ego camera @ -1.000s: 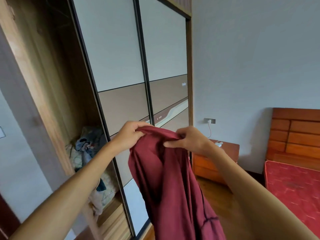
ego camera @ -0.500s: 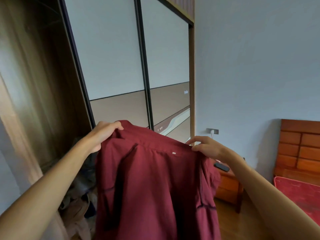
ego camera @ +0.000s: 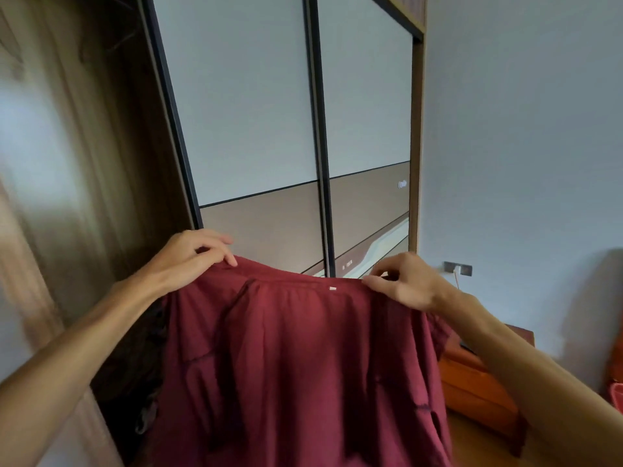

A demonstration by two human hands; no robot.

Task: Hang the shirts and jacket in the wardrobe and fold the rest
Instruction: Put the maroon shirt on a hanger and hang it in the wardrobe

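Shirt [ego camera: 303,365], dark red, held up and spread wide by its shoulder line, just in front of open wardrobe [ego camera: 101,163] and its sliding doors [ego camera: 253,112]. Not yet hung; no hanger or rail in view. Judged early for this garment: hanger to fit, then shirt to hang inside. Other clothes out of view, so extent of remaining work impossible to tell. Dark heap low in wardrobe, too blurred to name. Left hand [ego camera: 188,261] at shirt's left shoulder, fingers [ego camera: 212,242] curled over top edge, pinching cloth against thumb. Right hand [ego camera: 404,284] at right shoulder, fingers [ego camera: 392,264] bent, nipping seam with thumb. Nightstand [ego camera: 478,392] low on right.
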